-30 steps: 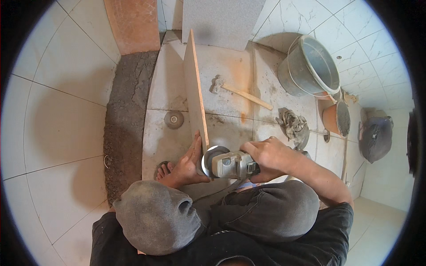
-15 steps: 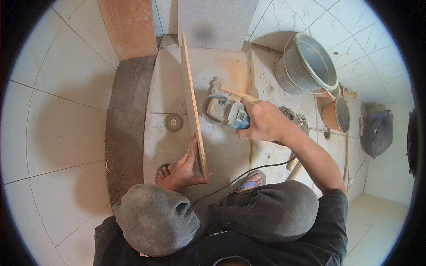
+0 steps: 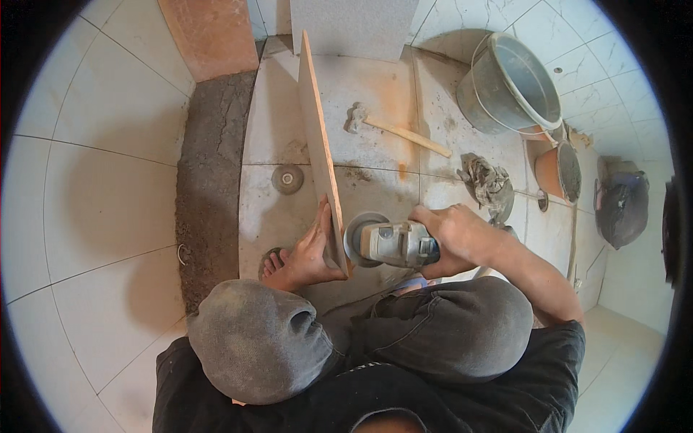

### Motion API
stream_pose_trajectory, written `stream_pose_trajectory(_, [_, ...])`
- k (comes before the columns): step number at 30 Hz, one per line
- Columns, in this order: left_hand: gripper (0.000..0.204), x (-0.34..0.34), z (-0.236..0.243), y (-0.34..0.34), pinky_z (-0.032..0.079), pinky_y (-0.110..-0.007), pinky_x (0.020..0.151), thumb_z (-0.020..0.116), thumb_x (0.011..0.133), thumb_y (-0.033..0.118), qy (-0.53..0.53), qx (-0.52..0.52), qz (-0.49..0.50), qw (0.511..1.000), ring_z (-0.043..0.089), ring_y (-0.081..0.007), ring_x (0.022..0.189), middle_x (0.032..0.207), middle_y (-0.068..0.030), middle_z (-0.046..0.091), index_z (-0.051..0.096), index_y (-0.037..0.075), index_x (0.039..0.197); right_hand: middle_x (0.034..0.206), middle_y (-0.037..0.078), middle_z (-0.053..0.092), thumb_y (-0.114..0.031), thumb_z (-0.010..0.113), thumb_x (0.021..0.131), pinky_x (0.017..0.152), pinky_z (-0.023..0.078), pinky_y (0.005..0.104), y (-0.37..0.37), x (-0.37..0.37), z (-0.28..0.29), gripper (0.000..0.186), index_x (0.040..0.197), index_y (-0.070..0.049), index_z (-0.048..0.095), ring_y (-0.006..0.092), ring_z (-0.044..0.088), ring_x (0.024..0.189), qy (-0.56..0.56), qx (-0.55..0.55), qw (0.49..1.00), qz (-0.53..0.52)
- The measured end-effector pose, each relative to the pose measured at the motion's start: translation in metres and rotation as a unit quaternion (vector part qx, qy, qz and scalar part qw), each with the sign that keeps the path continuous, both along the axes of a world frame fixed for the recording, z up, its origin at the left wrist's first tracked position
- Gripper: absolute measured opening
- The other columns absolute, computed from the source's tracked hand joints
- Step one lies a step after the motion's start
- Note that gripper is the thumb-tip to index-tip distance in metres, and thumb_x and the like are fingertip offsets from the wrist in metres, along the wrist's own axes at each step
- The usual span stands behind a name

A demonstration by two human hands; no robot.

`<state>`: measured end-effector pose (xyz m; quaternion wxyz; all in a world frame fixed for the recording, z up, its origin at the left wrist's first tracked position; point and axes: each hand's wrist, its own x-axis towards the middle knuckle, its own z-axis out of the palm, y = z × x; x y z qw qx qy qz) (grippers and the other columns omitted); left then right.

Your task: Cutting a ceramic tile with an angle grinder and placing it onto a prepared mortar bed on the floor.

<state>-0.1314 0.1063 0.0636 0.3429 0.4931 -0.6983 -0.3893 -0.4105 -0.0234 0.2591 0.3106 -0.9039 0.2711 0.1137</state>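
My left hand [image 3: 313,249] is closed round the near end of a tile [image 3: 315,119], which stands on edge and runs away from me, its reddish raw edge to the right. In my right hand [image 3: 462,234] is an angle grinder [image 3: 397,243], gripped by its body. The grinder's round disc [image 3: 361,238] faces the tile's near end, close beside its right side; whether it touches cannot be made out. Beyond my right hand a hammer [image 3: 404,135] with a wooden handle lies on the floor, and a crumpled grey rag or bag [image 3: 487,184] lies nearer.
A grey bucket [image 3: 509,83] and a small orange pot of grey mix [image 3: 559,173] stand at the far right, near a dark plastic bag [image 3: 622,209]. A loose disc [image 3: 287,179] lies left of the tile. Bare mortar [image 3: 209,166] strips the left floor side.
My right hand has brought the grinder nearer to me, down to the tile's near end. The hammer and rag now show more fully. The view has shifted slightly.
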Motion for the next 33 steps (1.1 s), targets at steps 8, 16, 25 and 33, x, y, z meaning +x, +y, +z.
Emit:
stream_pose_trajectory(8, [0.150,0.000,0.006,-0.001,0.032,-0.044,0.124,0.096,0.054,0.028,0.009,0.028,-0.011,1.000,0.022,-0.0439,0.155,0.169,-0.0285,0.008,-0.003,0.000,0.163,0.086,0.019,0.071,-0.050,0.090,0.069,0.071,0.058,0.0478,0.011,-0.014,-0.012,0.079,0.116,0.000,0.050,0.0407,0.072,0.081,0.024,0.013,0.999,0.040])
stream_pose_trajectory(16, [0.149,-0.003,0.012,-0.002,0.034,-0.044,0.124,0.094,0.052,0.028,-0.016,0.062,0.000,0.998,0.025,-0.0432,0.154,0.170,-0.0271,0.008,-0.002,-0.001,0.163,0.092,0.013,0.070,-0.034,0.090,0.061,0.070,0.058,0.0437,0.012,-0.013,-0.016,0.076,0.120,-0.003,0.053,0.0353,0.072,0.084,0.009,-0.006,0.998,0.068])
stream_pose_trajectory(25, [0.149,-0.002,0.012,-0.004,0.035,-0.043,0.123,0.094,0.053,0.028,-0.023,0.057,-0.006,0.998,0.025,-0.0427,0.154,0.170,-0.0269,0.008,-0.003,-0.002,0.162,0.094,0.015,0.069,-0.051,0.087,0.071,0.071,0.059,0.0471,0.011,-0.007,-0.008,0.073,0.110,-0.002,0.050,0.0386,0.072,0.082,0.032,-0.008,0.998,0.057])
stream_pose_trajectory(33, [0.147,-0.003,0.017,-0.005,0.030,-0.042,0.125,0.093,0.056,0.028,-0.008,0.099,-0.021,0.995,0.020,-0.0420,0.156,0.170,-0.0269,0.004,-0.003,-0.003,0.162,0.096,0.018,0.071,-0.037,0.088,0.066,0.072,0.060,0.0475,0.006,-0.003,-0.007,0.069,0.111,-0.001,0.051,0.0382,0.073,0.081,0.070,-0.024,0.997,0.035])
